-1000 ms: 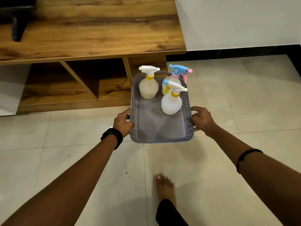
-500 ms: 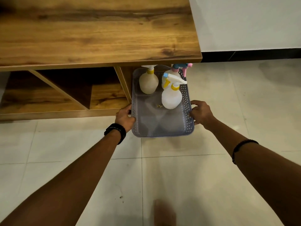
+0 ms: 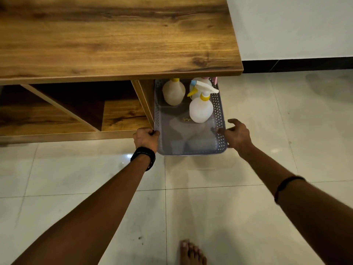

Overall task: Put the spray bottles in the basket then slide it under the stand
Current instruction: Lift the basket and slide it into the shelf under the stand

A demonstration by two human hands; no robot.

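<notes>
A grey perforated basket sits on the floor with its far end under the right end of the wooden stand. Three spray bottles stand in it: a yellowish bottle at the back left, a white bottle with a white trigger in front, and a third bottle behind, mostly hidden by the stand's top. My left hand is closed on the basket's left rim. My right hand rests on the right rim, thumb inside, fingers loosely curled.
The stand has open wooden compartments to the left of the basket, and an upright panel touches the basket's left side. White tiled floor stretches right. My bare foot is at the bottom edge.
The basket has slid farther under the stand, so the bottles' trigger heads at the back are now hidden by the top. Both hands moved forward with it.
</notes>
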